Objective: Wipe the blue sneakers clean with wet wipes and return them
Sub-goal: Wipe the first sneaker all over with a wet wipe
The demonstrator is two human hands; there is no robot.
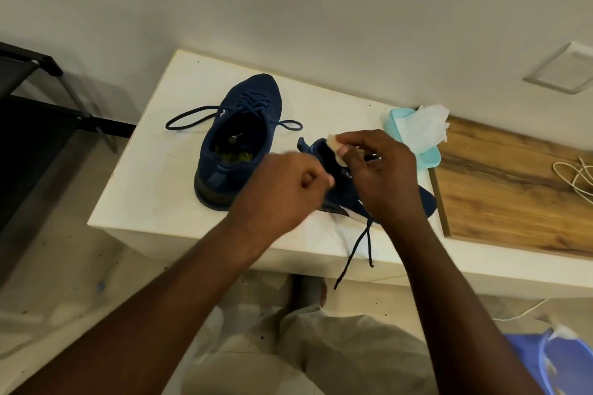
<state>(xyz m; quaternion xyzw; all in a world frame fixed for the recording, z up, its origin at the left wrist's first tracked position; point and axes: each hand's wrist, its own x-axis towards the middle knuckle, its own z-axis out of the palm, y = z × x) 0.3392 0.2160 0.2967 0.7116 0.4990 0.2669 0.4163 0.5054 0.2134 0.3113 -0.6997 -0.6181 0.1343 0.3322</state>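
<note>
Two blue sneakers sit on the white bench [150,183]. The upright sneaker [239,138] stands on its sole with its toe toward the wall, and places below are given from it. Just right of it, close to its heel side, lies the held sneaker [349,194], under both hands. Its long axis runs on a slant: the heel tab is near the upright sneaker's lace loop, and the toe points away to the right and nearer the person. Its laces [356,247] hang over the bench's front edge.

The right hand [382,170] has its grip clamped on a wipe [333,151], pinched between thumb and fingertips. It holds the wipe at the held sneaker's collar, the end nearest the upright sneaker. The left hand [282,192] sits between the two sneakers, fingers curled against the held sneaker's opening. Motion blur hides whether that grip closes on the fabric, so I cannot tell.

The step in hand looks like wiping around the collar. The rest of the upper lies from the wipe toward the toe, so the right hand is better placed to stroke along the axis. The left hand is nearer the heel end and could steady it. Farther right of the upright sneaker, by the wall, is the pack [428,159], with a fresh sheet [426,128] sticking out.
</note>
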